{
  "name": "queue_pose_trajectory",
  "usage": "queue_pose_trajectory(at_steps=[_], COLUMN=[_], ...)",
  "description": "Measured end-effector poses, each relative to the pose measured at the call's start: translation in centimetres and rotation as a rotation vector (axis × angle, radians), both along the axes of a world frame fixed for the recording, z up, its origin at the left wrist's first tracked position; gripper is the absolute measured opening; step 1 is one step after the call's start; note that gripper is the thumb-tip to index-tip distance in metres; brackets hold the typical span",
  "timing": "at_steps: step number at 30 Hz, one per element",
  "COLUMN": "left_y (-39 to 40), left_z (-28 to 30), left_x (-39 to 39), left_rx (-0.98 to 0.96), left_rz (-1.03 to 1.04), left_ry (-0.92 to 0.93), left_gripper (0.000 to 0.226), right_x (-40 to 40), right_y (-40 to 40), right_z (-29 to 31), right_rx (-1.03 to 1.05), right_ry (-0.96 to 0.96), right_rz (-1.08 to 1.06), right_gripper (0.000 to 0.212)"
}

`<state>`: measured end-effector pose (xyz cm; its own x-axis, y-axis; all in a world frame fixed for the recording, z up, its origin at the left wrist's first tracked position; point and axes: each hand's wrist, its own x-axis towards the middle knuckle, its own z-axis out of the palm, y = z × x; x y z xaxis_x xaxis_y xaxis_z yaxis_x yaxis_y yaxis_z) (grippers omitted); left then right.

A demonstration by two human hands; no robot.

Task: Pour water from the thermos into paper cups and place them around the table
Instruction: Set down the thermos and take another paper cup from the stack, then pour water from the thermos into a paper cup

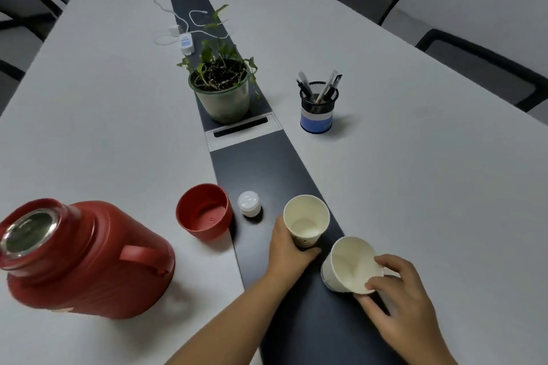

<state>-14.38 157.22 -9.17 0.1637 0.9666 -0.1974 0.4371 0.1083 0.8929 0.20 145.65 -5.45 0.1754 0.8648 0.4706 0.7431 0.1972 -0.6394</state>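
Note:
A red thermos (89, 258) stands uncapped at the near left of the table, its steel mouth showing. Its red lid cup (204, 215) sits mouth up to the right, with the white stopper (249, 204) beside it on the dark centre strip (267, 166). My left hand (287, 249) grips an upright empty paper cup (307, 221) on the strip. My right hand (400, 299) pinches the rim of a second empty paper cup (350, 264), which is tilted toward me.
A potted plant (222, 89) stands on the strip farther back, and a mesh pen holder (318, 107) stands to its right. A white power strip and cables (185, 41) lie beyond. Black chairs (486, 68) line both long sides of the white table (415, 187).

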Motion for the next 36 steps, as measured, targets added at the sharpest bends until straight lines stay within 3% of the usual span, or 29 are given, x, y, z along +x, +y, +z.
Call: queue_pose_trajectory(at_steps=[1, 3, 5, 8, 14, 19, 29, 34, 36], left_y=[-0.3, -1.5, -3.5, -7.0, -13.8, -14.8, -14.6, -12.3, -10.9], left_z=[0.5, 1.9, 3.2, 5.9, 10.3, 11.2, 10.9, 10.4, 10.2], left_x=[-0.6, -2.7, -5.7, -10.8, -21.0, -26.7, -29.2, -30.2, -30.6], left_rx=[-0.009, -0.039, 0.002, 0.068, 0.085, 0.089, 0.101, 0.058, 0.032], left_rz=[-0.049, -0.109, -0.089, 0.009, 0.342, 0.591, 0.613, 0.492, 0.445], left_ry=[0.011, 0.069, 0.127, 0.177, 0.194, 0.069, -0.021, -0.022, -0.025], left_gripper=[0.082, 0.090, 0.081, 0.063, 0.039, 0.061, 0.069, 0.084, 0.097], right_x=[-0.4, -1.7, -3.3, -6.3, -13.1, -16.3, -17.7, -17.4, -17.9], right_y=[-0.1, -0.3, -0.5, -0.8, -3.4, -5.9, -8.6, -7.9, -5.5], right_z=[0.0, 0.0, -0.2, 0.0, 0.1, 0.3, 2.1, 3.9, 5.0], right_rx=[0.008, 0.011, -0.003, -0.084, -0.119, -0.112, -0.252, -0.260, -0.316], right_ry=[0.004, 0.036, 0.045, -0.035, -0.150, -0.169, -0.348, -0.078, 0.100], right_rz=[0.015, 0.030, 0.057, 0.163, 0.407, 0.451, 0.531, 0.442, 0.347], right_gripper=[0.017, 0.033, 0.046, 0.018, 0.024, 0.023, 0.036, 0.041, 0.027])
